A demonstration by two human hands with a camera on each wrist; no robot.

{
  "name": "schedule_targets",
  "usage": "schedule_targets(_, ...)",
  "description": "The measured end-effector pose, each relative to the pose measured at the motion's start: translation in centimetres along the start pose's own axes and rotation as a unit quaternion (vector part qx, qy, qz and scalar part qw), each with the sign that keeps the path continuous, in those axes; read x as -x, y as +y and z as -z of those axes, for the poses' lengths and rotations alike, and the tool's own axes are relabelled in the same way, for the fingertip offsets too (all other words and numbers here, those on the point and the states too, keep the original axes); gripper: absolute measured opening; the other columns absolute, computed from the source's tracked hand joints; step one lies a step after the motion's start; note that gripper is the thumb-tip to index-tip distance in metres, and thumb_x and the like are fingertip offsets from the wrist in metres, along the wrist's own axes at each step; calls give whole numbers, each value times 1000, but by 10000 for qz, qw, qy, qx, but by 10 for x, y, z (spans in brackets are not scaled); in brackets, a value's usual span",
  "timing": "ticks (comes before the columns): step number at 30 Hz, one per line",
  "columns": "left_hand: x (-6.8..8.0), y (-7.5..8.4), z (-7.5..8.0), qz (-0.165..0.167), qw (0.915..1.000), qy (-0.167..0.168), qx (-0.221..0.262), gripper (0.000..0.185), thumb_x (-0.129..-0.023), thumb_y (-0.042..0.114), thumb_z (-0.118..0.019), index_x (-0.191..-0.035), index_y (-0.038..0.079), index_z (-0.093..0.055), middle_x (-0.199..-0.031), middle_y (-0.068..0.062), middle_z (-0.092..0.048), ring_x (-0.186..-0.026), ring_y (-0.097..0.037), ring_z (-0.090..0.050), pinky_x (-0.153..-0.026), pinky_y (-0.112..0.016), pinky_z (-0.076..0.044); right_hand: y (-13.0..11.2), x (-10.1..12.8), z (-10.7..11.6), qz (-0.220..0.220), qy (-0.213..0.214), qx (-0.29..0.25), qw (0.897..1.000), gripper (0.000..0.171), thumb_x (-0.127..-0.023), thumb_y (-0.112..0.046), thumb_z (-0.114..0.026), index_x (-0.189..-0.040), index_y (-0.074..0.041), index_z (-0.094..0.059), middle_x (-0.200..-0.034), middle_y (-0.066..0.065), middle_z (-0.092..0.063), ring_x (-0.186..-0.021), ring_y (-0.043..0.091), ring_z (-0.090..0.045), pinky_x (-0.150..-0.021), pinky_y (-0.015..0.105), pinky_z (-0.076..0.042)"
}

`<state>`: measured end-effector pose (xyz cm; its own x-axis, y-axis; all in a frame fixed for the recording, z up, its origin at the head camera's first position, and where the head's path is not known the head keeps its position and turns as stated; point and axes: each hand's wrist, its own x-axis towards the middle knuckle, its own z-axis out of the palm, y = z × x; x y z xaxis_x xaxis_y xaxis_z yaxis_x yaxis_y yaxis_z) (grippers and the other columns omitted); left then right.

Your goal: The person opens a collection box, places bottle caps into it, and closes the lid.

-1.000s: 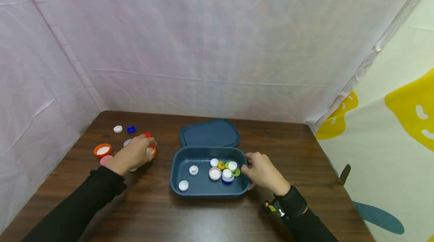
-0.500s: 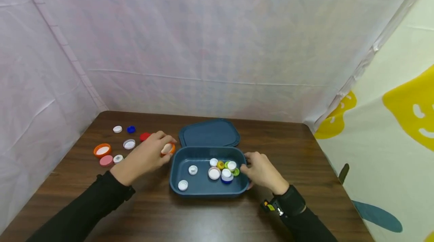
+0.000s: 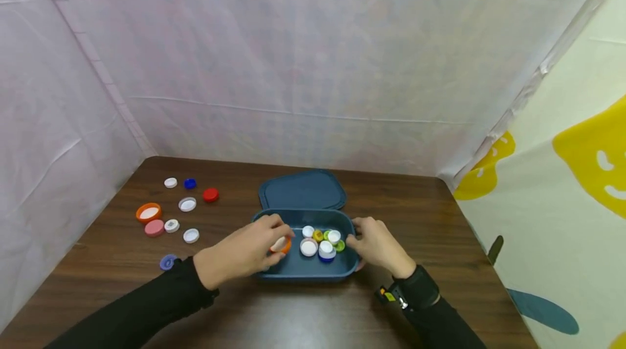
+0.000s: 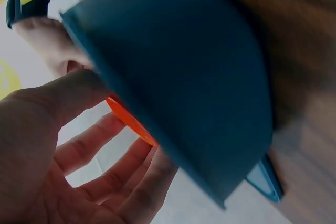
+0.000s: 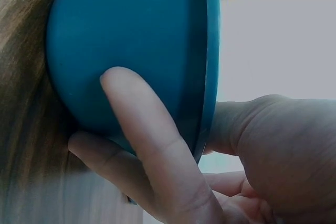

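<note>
A dark blue rectangular container stands on the table, with several white, yellow, green and blue bottle caps in its right half. Over its left part, my left hand pinches an orange bottle cap with a pale inside. In the left wrist view, that orange cap shows between thumb and fingers, just beyond the container's rim. My right hand grips the container's right wall, thumb at the rim; in the right wrist view its fingers press the outside. The left hand covers the container's left end.
The container's flat blue lid lies behind it. Loose caps lie at the table's left: orange, pink, red, blue, purple and several white ones. White cloth hangs behind the table.
My left hand has carried the orange cap rightward from the loose caps to over the container, uncovering the caps and the purple one at left. The right hand has stayed on the container.
</note>
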<state>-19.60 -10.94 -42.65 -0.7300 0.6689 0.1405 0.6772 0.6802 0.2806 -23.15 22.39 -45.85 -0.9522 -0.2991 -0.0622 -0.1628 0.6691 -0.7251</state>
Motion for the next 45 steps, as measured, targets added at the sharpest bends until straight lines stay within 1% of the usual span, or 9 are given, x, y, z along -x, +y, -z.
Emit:
schedule_targets(5,-3,7,-8,-9,9991,-418,28,39,-105,19,-88,-141,9,-77,-127,-12,-73,-105,-17,-69,-86,-30,-66,0,1,0,-36,-16,-2,10000,45,-106,-2,-71,-149,13,-69,-122,32,-83,-51,17,-75,-54,44,-68)
schedule_targets(9,-4,9,-10,61,9986,-528,35,40,-105,21,-89,-142,10,-78,-130,-11,-74,-103,-14,-67,-84,-29,-64,0,0,-1,48,5,37,10000,42,-106,-2,-71,-146,13,-71,-119,31,-84,-50,15,-75,-54,45,-67)
schedule_targets(18,-4,0,-5,144,9997,-165,-123,36,-107,23,-87,-140,13,-80,-134,-11,-75,-106,-18,-71,-75,-26,-60,-1,-1,0,27,11,11,10000,44,-107,-2,-71,-148,14,-69,-121,33,-84,-50,15,-75,-54,45,-68)
schedule_targets(24,-6,-11,3,522,9985,98,-160,29,-108,24,-85,-136,16,-82,-135,-10,-75,-108,-18,-72,-79,-30,-64,0,-1,-1,13,3,-38,10000,45,-107,-1,-71,-149,14,-68,-124,34,-83,-52,16,-76,-54,43,-67)
schedule_targets(30,-8,-33,10,1010,9941,388,-50,27,-109,23,-84,-135,15,-83,-137,-11,-76,-114,-22,-74,-97,-44,-71,2,0,-2,6,7,-72,10000,48,-106,-2,-71,-151,15,-66,-127,36,-82,-52,16,-76,-54,42,-67)
schedule_targets(35,-6,-59,12,1254,9897,696,26,28,-109,18,-82,-135,9,-82,-134,-14,-77,-107,-24,-75,-92,-45,-70,2,0,-2,59,16,-41,10000,47,-106,-2,-71,-150,14,-67,-125,35,-82,-52,16,-76,-53,41,-67)
schedule_targets(37,-5,-69,12,1360,9881,726,-6,29,-109,19,-81,-136,7,-82,-132,-14,-77,-108,-25,-76,-93,-47,-70,3,0,-2,69,13,-33,10000,46,-107,-2,-71,-150,14,-67,-125,34,-83,-52,15,-76,-53,41,-67)
schedule_targets(41,-3,-90,11,1622,9846,653,-84,33,-111,21,-79,-140,6,-79,-133,-17,-77,-119,-33,-78,-102,-56,-69,2,0,-2,79,22,-28,10000,46,-107,-2,-72,-150,14,-68,-124,34,-83,-51,15,-75,-53,42,-67)
schedule_targets(45,1,-111,7,1815,9817,578,-74,35,-111,20,-78,-142,5,-78,-138,-22,-74,-127,-42,-73,-107,-62,-66,2,1,-2,11,20,-31,10000,49,-107,-3,-72,-152,14,-66,-128,35,-82,-51,16,-76,-53,41,-67)
